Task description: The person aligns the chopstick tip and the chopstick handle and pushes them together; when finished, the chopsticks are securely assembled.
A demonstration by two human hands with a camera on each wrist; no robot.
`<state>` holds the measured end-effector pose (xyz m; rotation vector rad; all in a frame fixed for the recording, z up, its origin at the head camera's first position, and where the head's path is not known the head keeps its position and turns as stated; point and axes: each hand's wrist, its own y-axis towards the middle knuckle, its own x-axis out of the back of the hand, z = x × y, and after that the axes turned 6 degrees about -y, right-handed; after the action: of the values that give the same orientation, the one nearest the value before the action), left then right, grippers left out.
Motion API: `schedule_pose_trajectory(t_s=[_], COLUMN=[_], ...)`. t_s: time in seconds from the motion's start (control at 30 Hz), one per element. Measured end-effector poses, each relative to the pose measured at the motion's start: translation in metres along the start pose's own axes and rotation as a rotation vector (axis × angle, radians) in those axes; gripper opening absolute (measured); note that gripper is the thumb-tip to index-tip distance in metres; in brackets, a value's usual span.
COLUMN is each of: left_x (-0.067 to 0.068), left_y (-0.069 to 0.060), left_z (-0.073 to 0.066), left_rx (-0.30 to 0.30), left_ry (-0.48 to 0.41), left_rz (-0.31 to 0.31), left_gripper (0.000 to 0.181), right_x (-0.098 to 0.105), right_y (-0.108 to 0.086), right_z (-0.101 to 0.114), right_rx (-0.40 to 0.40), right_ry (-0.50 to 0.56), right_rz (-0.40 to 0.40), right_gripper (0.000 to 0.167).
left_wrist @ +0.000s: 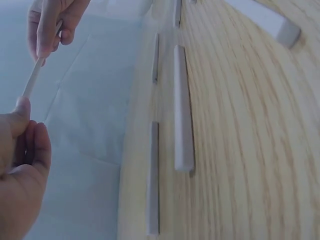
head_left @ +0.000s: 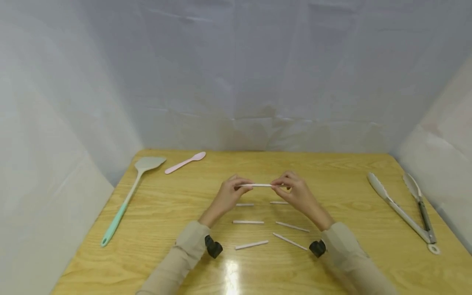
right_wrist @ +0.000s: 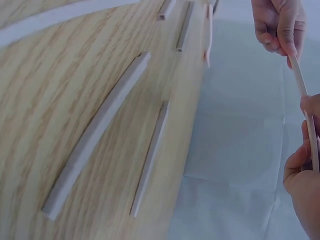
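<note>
A thin white stick (head_left: pixel 262 185) is held level above the table between both hands. My left hand (head_left: pixel 225 197) pinches its left end between thumb and fingers, and my right hand (head_left: pixel 301 196) pinches the right part. In the right wrist view the stick (right_wrist: pixel 299 79) runs on past the right thumb. Below the hands, several similar white sticks lie on the wooden table in two loose columns. Among them are a left one (head_left: pixel 248 222), a nearer left one (head_left: pixel 251 245) and a slanted right one (head_left: pixel 289 241). The right hand partly covers the farthest right stick (head_left: pixel 278 203).
A turner with a mint-green handle (head_left: pixel 119 219) lies at the left of the table (head_left: pixel 166 262). Behind it is a pink spoon (head_left: pixel 186 162). Spread metal tongs (head_left: pixel 405 215) lie at the right. White sheeting (head_left: pixel 236 73) encloses the back and sides.
</note>
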<state>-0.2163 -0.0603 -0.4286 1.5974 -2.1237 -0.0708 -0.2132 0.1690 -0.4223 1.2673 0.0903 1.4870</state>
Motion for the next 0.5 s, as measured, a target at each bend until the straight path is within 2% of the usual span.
schedule_pose_trajectory(t_s=[0.2,0.37,0.5], left_x=[0.002,0.003,0.006], left_y=[0.002,0.004,0.004], left_z=[0.007,0.011,0.013], left_rx=[0.024,0.019,0.031], left_ry=[0.014,-0.002,-0.020], left_rz=[0.030,0.036,0.047], left_gripper=[0.019,0.022,0.025], right_x=[-0.002,-0.001,0.002], right_y=[-0.002,-0.001,-0.001], right_z=[-0.004,-0.007,-0.009], right_rx=[-0.052,-0.077,-0.133], right_ry=[-0.004,-0.005,0.009], right_rz=[0.065,0.113,0.153], right_gripper=[0.010,0.012,0.013])
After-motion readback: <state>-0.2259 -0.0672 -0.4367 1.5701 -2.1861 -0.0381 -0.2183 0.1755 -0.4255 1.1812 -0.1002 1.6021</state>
